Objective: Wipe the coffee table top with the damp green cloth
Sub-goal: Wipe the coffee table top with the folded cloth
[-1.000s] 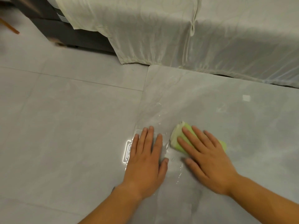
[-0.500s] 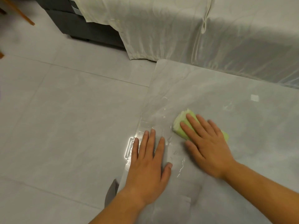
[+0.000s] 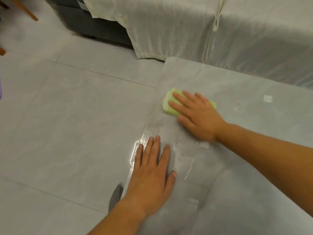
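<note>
The right hand (image 3: 198, 114) lies flat, fingers spread, pressing the folded green cloth (image 3: 169, 106) against the tabletop (image 3: 254, 150). It does not grip the cloth; it holds it down under the palm and fingers. Compared with the two earlier views, the cloth has travelled away from the person along the left edge of the tabletop, toward the far left corner. It now sits near that corner and well apart from the left hand (image 3: 150, 175).

The left hand has kept its station, open and palm down at the near left edge, bracing on the surface and holding nothing.

Wet streaks (image 3: 188, 160) and a damp sheen lie between the two hands, which marks the strip already covered. Judgement: the stroke along the left edge is close to its end, since little tabletop remains ahead of the cloth. The broad area toward the right, including a small pale square mark (image 3: 267, 98), appears not yet wiped.

A draped white fabric (image 3: 220, 34) hangs just beyond the far edge.
</note>
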Available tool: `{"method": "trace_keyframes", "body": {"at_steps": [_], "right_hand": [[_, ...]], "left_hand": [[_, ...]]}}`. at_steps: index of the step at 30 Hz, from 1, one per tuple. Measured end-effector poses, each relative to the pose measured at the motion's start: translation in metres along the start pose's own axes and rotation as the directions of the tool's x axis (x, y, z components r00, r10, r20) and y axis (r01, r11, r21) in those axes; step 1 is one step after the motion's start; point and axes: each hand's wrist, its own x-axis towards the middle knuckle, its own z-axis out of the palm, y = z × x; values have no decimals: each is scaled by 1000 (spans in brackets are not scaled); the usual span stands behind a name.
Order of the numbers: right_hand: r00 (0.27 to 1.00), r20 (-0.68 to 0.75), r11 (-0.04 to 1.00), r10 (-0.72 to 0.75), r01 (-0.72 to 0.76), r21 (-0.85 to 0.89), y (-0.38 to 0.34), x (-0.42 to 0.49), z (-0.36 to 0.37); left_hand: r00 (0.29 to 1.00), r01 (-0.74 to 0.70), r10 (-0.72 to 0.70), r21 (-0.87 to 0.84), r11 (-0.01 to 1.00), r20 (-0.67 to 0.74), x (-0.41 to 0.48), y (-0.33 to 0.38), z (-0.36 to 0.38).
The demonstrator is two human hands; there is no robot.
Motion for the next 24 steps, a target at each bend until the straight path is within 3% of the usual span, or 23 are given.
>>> {"method": "trace_keyframes", "body": {"at_steps": [3, 4, 8, 10, 15, 16, 19, 21, 24], "right_hand": [[973, -68, 973, 219, -214, 82, -15, 33, -3], [978, -75, 979, 194, -189, 71, -25, 29, 1], [987, 23, 987, -159, 159, 27, -49, -35, 20], [982, 65, 984, -179, 178, 27, -42, -39, 17], [986, -32, 981, 163, -159, 112, -59, 12, 6], [987, -41, 984, 154, -149, 101, -66, 9, 10], [995, 11, 994, -100, 99, 53, -74, -32, 25], [983, 59, 984, -176, 175, 29, -57, -53, 24], [997, -4, 997, 77, -77, 27, -17, -52, 16]], "left_hand": [[1000, 24, -24, 7, 1000, -9, -5, 4, 3], [1000, 31, -31, 12, 999, -4, -8, 5, 4], [998, 60, -60, 5, 998, 17, -18, 10, 2], [998, 60, -60, 4, 998, 27, -23, 12, 1], [1000, 14, -14, 19, 1000, 20, -28, 7, 1], [1000, 9, -10, 6, 1000, 16, -29, 7, 2], [1000, 13, -12, -10, 1000, 28, -35, 5, 4], [999, 10, -10, 18, 1000, 30, -40, 2, 6], [999, -16, 15, 31, 999, 33, -42, -2, 10]]}}
